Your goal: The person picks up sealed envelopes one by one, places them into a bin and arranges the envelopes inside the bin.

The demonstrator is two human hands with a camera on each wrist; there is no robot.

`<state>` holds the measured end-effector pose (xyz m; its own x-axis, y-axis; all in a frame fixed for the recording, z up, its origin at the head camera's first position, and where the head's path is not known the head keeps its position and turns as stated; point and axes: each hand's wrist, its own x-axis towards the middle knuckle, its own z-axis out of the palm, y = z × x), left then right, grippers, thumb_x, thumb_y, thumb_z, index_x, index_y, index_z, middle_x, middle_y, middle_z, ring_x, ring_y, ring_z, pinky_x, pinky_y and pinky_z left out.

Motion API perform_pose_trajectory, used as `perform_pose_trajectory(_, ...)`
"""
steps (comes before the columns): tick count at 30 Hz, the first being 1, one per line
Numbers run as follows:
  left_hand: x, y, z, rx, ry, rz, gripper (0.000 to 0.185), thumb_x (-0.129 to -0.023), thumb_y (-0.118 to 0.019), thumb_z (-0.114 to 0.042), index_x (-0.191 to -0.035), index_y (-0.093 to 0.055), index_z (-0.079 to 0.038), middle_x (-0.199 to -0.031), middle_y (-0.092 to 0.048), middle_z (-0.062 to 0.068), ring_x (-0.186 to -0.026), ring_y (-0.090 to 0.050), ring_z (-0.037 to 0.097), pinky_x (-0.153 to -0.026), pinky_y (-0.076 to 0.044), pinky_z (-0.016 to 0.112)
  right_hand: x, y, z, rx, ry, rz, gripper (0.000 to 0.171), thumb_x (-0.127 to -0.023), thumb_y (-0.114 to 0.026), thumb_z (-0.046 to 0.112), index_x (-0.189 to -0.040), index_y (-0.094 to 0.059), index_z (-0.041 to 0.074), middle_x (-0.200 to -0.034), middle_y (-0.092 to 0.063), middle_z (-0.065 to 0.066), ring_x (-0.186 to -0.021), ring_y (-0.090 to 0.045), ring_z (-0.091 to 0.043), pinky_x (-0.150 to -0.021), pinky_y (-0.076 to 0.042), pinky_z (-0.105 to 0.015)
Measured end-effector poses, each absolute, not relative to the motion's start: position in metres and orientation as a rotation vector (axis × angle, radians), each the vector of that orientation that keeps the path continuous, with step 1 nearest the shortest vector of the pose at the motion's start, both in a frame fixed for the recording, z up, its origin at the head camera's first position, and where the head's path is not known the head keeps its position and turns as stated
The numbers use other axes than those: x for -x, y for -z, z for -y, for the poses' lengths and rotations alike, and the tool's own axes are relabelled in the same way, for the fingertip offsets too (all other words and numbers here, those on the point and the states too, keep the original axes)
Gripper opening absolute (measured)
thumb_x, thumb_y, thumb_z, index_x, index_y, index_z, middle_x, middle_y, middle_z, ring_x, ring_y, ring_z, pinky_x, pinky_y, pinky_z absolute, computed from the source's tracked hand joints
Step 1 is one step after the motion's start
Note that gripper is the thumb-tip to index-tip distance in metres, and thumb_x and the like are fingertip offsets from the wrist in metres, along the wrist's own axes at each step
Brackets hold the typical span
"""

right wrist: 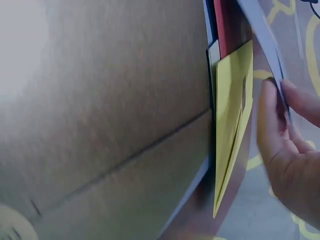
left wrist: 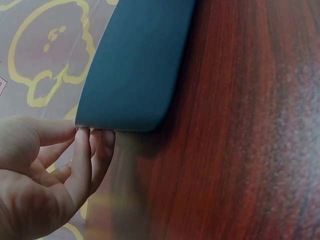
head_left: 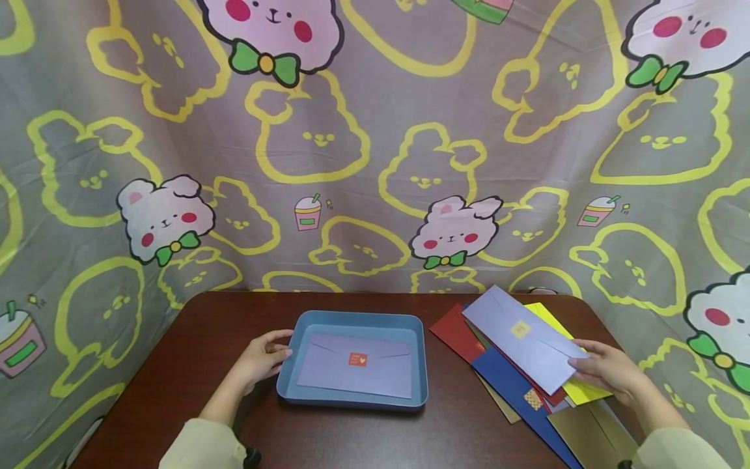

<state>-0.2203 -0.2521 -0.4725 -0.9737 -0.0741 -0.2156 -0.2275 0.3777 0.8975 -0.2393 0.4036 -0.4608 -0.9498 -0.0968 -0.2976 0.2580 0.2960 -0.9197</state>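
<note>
Nearest the person, two pale sleeves reach onto the dark wooden table (head_left: 193,339). The right hand (head_left: 609,374) pinches the near end of a lavender envelope (head_left: 521,339), thumb on top and fingers beneath; the right wrist view shows the fingertips (right wrist: 272,115) closing on its thin edge. That envelope tops a fanned pile of envelopes (head_left: 515,384) in yellow, red, navy and kraft brown, and its long axis runs away from the fingers, up and to the left, so its far end points toward the tray. A gold sticker (head_left: 520,329) seals its flap. The left hand (head_left: 263,358) is at the left rim of the blue tray (head_left: 351,400), thumb and fingertips curled against the edge; from the left wrist view they touch the tray's corner (left wrist: 100,127), though whether they truly grip it or merely steady it is hard to say. Inside the tray lies a second lavender envelope (head_left: 363,374), flat, long axis left to right, closed with a red sticker (head_left: 357,359). The tray sits just left of the pile, a strip of bare table between them, and the right hand is the nearer one to the pile. Beyond the table hangs a grey curtain (head_left: 375,163) printed with yellow outlines and pink rabbits.
</note>
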Motion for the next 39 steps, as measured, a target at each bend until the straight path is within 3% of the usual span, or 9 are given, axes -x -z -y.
perform_pose_trajectory(3, 0.220, 0.473, 0.252, 0.273, -1.656, -2.490, 0.042, -0.101, -0.064, -0.003, -0.142, -0.055, 0.001, -0.113, -0.067, 0.021, -0.096, -0.067, 0.028, -0.084, -0.059, 0.045, 0.239, 0.464, -0.404, -0.150, 1.795, -2.181, 0.069, -0.103, -0.059, 0.001, -0.147, -0.014, -0.025, -0.100, -0.068, -0.003, -0.089, -0.071, -0.017, -0.083, -0.059, -0.035)
perform_pose_trajectory(6, 0.220, 0.473, 0.253, 0.276, -1.653, -2.493, 0.042, -0.101, -0.064, -0.003, -0.141, -0.055, 0.001, -0.113, -0.067, 0.021, -0.096, -0.067, 0.028, -0.084, -0.059, 0.045, 0.240, 0.466, -0.404, -0.152, 1.901, -2.075, 0.052, -0.103, -0.060, 0.004, -0.140, -0.036, -0.024, -0.100, -0.070, -0.002, -0.090, -0.072, -0.017, -0.085, -0.058, -0.036)
perform_pose_trajectory(10, 0.219, 0.474, 0.253, 0.279, -1.650, -2.497, 0.042, -0.101, -0.064, -0.003, -0.141, -0.055, 0.000, -0.113, -0.067, 0.019, -0.096, -0.067, 0.027, -0.085, -0.059, 0.045, 0.240, 0.467, -0.401, -0.163, 2.024, -1.972, 0.012, -0.104, -0.060, 0.007, -0.113, -0.067, 0.004, -0.099, -0.071, -0.001, -0.090, -0.073, -0.017, -0.085, -0.058, -0.035)
perform_pose_trajectory(14, 0.220, 0.474, 0.252, 0.284, -1.649, -2.495, 0.042, -0.100, -0.064, -0.003, -0.141, -0.055, 0.000, -0.113, -0.067, 0.019, -0.095, -0.067, 0.026, -0.085, -0.059, 0.045, 0.239, 0.468, -0.397, -0.153, 2.136, -1.911, 0.022, -0.106, -0.055, 0.008, -0.096, -0.069, 0.020, -0.096, -0.069, 0.001, -0.088, -0.072, -0.015, -0.083, -0.058, -0.030)
perform_pose_trajectory(24, 0.221, 0.475, 0.253, 0.295, -1.652, -2.487, 0.042, -0.101, -0.064, -0.003, -0.141, -0.055, 0.000, -0.112, -0.068, 0.019, -0.093, -0.067, 0.025, -0.083, -0.059, 0.043, 0.234, 0.462, -0.384, -0.203, 2.271, -1.847, 0.031, -0.109, -0.051, 0.019, -0.090, -0.074, 0.028, -0.092, -0.069, 0.010, -0.083, -0.068, -0.008, -0.077, -0.056, -0.021)
perform_pose_trajectory(39, 0.219, 0.474, 0.252, 0.285, -1.666, -2.491, 0.042, -0.101, -0.064, -0.004, -0.141, -0.055, 0.001, -0.112, -0.068, 0.021, -0.092, -0.066, 0.025, -0.080, -0.059, 0.041, 0.230, 0.446, -0.343, -0.186, 2.365, -1.770, 0.029, -0.110, -0.050, 0.022, -0.091, -0.072, 0.021, -0.086, -0.068, 0.006, -0.074, -0.063, -0.008, -0.069, -0.054, -0.021)
